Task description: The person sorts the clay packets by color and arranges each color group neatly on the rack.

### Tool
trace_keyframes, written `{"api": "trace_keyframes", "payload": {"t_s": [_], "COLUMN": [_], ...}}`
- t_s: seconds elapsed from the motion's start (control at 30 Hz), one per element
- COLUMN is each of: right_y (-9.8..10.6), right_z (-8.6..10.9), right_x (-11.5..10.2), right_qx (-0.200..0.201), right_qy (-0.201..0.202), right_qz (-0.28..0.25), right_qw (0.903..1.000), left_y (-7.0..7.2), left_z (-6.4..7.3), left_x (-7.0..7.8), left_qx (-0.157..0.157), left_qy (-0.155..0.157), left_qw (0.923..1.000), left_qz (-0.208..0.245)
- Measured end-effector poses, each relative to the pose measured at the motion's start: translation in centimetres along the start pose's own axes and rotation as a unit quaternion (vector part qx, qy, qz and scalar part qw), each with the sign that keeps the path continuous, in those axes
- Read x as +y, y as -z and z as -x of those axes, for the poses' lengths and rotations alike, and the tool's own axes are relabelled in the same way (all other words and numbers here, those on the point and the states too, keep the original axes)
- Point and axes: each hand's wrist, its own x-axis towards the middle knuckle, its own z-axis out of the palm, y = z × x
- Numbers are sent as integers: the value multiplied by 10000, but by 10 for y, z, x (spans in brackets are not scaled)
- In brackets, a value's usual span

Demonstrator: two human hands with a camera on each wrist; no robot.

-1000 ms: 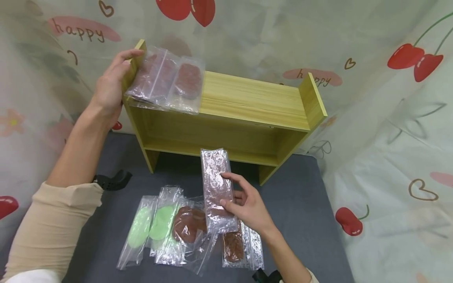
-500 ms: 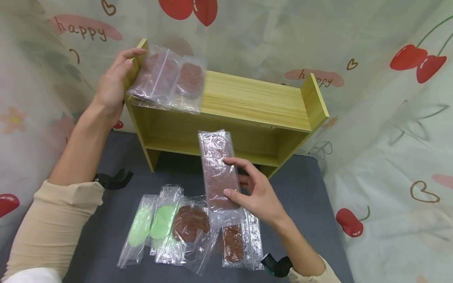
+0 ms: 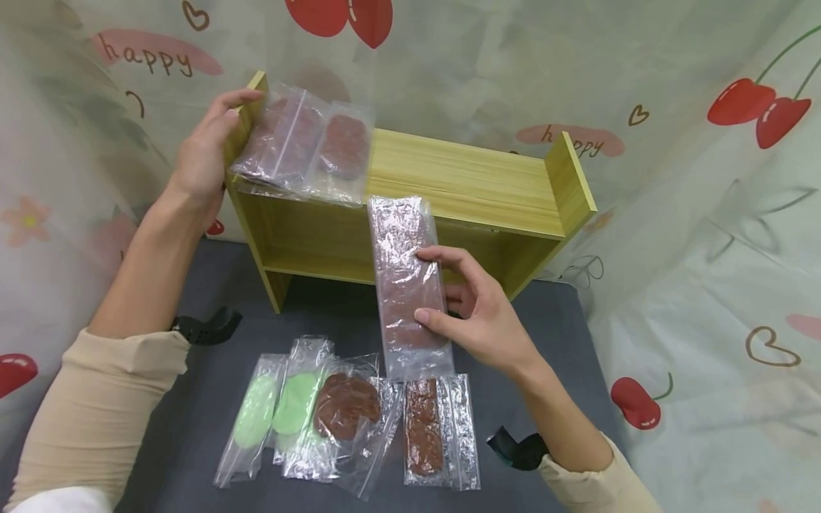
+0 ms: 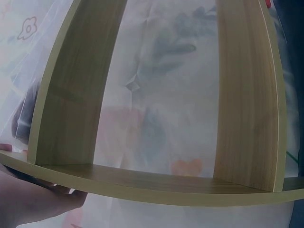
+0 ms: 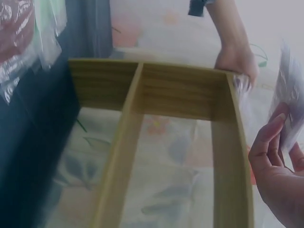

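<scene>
My left hand (image 3: pixel 200 157) grips the upper left side panel of a small light-wood shelf (image 3: pixel 462 178), fingers over its edge. My right hand (image 3: pixel 477 306) pinches a long clear plastic bag (image 3: pixel 413 306) with flat brown segmented pieces inside, thumb on the near face. The bag is raised before the shelf, its top end overlapping the front edge of the top board in the head view. In the right wrist view the bag (image 5: pixel 290 95) stands edge-on between thumb and fingers. Two clear bags with reddish-brown flat pieces (image 3: pixel 345 146) lie at the top board's left end.
On the grey cloth (image 3: pixel 532 399) before the shelf lie bags with green ovals (image 3: pixel 255 412), a bag with a brown round piece (image 3: pixel 346 406) and a bag with a brown bar (image 3: pixel 423 434). A printed curtain (image 3: pixel 705 249) surrounds the shelf behind and at the sides.
My right hand has lifted the long bag up and away from the bags on the cloth, toward the top board. The left hand keeps its grip on the side panel.
</scene>
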Motion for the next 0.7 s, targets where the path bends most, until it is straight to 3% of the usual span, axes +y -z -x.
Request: {"api": "trace_keyframes", "payload": {"t_s": [0.2, 0.57, 0.7], "right_y": [13, 30, 33], "right_z": [-15, -48, -61], "right_x": [-15, -27, -30], "right_qx": [108, 499, 539], "right_qy": [-57, -809, -843], "right_qz": [62, 99, 296], "right_qw": [9999, 9954, 9945], "left_y": [0, 2, 1], "left_z": [0, 1, 0], "left_x": [0, 0, 0], "left_qx": [-18, 27, 24], "left_qy": [42, 37, -5], "left_qw": [10000, 9993, 9998], "left_qz": [35, -364, -176]}}
